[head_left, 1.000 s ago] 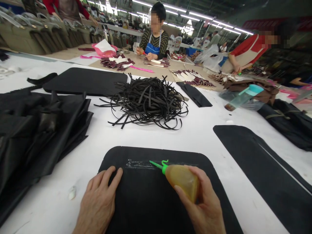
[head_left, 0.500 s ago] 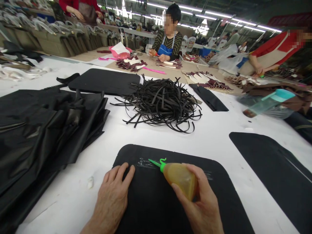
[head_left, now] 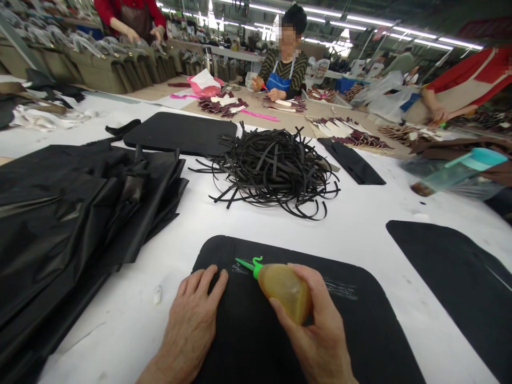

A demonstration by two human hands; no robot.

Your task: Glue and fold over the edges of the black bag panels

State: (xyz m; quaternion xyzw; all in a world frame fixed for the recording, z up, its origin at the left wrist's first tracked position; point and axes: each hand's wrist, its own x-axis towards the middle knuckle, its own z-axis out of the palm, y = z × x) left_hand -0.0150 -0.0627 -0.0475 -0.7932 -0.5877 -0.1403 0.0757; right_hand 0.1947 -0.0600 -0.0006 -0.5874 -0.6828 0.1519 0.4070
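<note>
In my right hand is a soft glue bottle with yellowish contents, tilted so that its green nozzle points left. The nozzle tip is at a shiny smear of glue on a black panel with rounded corners. Another streak of glue shows on the panel, to the right of the bottle. My left hand lies with fingers apart on the panel's left edge, holding nothing.
A heap of black strips lies beyond the panel. Black sheets are piled at left, and another black panel lies at right. A bottle with a turquoise lid rests near the right edge. Co-workers are across the table.
My right hand has moved the bottle a little left along the panel, uncovering more of the right glue streak. The left hand stays on the panel. The whole view has shifted slightly.
</note>
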